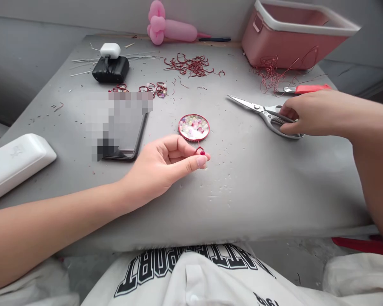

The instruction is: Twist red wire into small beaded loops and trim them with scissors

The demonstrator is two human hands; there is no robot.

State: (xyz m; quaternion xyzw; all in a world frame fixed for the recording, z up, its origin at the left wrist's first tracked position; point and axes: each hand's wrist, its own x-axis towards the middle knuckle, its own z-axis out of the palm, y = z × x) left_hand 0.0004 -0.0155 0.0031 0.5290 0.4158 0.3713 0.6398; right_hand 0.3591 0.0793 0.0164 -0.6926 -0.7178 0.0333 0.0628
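Between the thumb and fingertips of my left hand (166, 165) is pinched a small dark red ring (199, 149) with a red bead. Just beyond it lies a round red-rimmed lid (194, 127) filled with pink, white and yellowish beads. My right hand (301, 112) is at the handles of silver scissors (264, 114), its fingers curled at the loops. The scissors lie on the table with their closed blades pointing to the left.
A phone (127, 136) lies left of the lid. Red wire rings (161, 89), wire scraps (194, 66) and a black device (110, 70) are farther back. A pink bin (274, 42), tangled red wire (268, 72) and a red cutter (311, 89) stand or lie at right. A white case (19, 165) is left.
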